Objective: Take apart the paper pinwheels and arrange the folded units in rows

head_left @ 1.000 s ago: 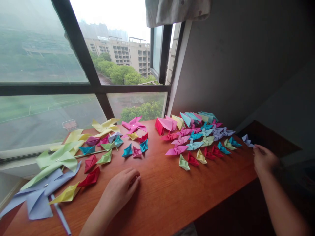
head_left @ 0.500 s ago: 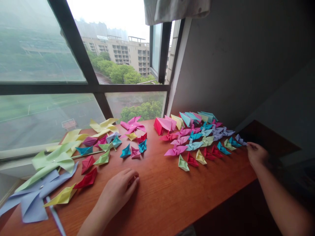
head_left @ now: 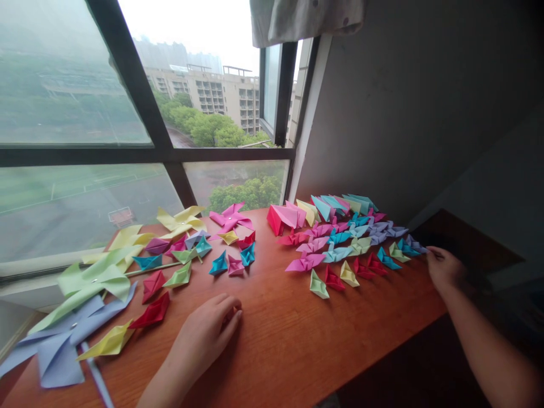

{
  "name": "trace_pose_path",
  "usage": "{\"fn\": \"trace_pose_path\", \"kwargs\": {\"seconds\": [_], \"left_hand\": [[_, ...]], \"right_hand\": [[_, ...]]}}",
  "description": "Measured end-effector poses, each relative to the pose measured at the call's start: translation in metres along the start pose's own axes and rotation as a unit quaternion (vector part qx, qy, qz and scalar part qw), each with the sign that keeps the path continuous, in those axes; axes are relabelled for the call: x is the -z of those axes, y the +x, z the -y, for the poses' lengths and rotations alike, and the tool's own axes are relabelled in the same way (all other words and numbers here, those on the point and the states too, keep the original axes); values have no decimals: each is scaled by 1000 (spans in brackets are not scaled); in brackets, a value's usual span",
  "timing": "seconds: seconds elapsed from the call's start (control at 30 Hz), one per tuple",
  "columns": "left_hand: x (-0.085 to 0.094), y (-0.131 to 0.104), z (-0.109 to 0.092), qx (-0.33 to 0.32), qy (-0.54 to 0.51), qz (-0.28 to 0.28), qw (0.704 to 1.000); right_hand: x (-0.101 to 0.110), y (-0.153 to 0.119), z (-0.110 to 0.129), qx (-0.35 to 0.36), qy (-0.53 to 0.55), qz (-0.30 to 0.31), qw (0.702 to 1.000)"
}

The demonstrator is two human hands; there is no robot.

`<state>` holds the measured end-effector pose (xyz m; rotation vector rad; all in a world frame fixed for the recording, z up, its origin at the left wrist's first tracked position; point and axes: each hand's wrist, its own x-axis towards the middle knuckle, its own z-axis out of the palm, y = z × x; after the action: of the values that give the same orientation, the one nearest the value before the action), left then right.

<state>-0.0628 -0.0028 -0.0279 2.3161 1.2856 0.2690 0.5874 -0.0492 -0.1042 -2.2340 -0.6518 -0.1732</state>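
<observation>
At the right end of the table, my right hand (head_left: 444, 266) pinches the near tip of a small purple paper boat (head_left: 415, 245), which sits at the end of a row. Beside that boat, in the same row, stand a blue paper boat (head_left: 406, 248) and a light green paper boat (head_left: 398, 252). My left hand (head_left: 215, 323) rests on the wooden table (head_left: 272, 340) with its fingers curled in and nothing seen in them. Closest above it are a pink paper boat (head_left: 235, 265) and a blue paper boat (head_left: 218, 263).
Folded paper cranes (head_left: 312, 245) and paper planes (head_left: 289, 215) fill rows behind the boats. Paper pinwheels, among them a purple one (head_left: 63, 334) and a green one (head_left: 97, 277), lie at the left. A window (head_left: 233, 153) borders the back; the table's front edge slants (head_left: 382, 358).
The whole view has shifted very slightly. Both hands stay in place, the right one still at the purple paper boat.
</observation>
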Motion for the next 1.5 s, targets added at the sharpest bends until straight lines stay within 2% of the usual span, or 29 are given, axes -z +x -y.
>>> {"fn": "trace_pose_path", "kwargs": {"seconds": [0.23, 0.77, 1.1, 1.3, 1.5], "left_hand": [[0, 0, 0, 4, -3, 4, 1000], [-2, 0, 4, 1, -11, 7, 1000], [-2, 1, 3, 3, -12, 6, 1000], [-2, -1, 1, 5, -21, 1, 1000], [-1, -2, 2, -1, -9, -21, 1000]], "right_hand": [[-4, 5, -7, 12, -13, 4, 1000], [1, -3, 3, 22, -45, -7, 999], [-2, 3, -3, 21, -53, 11, 998], [-2, -1, -2, 13, -24, -26, 999], [8, -25, 11, 1, 32, -121, 992]]}}
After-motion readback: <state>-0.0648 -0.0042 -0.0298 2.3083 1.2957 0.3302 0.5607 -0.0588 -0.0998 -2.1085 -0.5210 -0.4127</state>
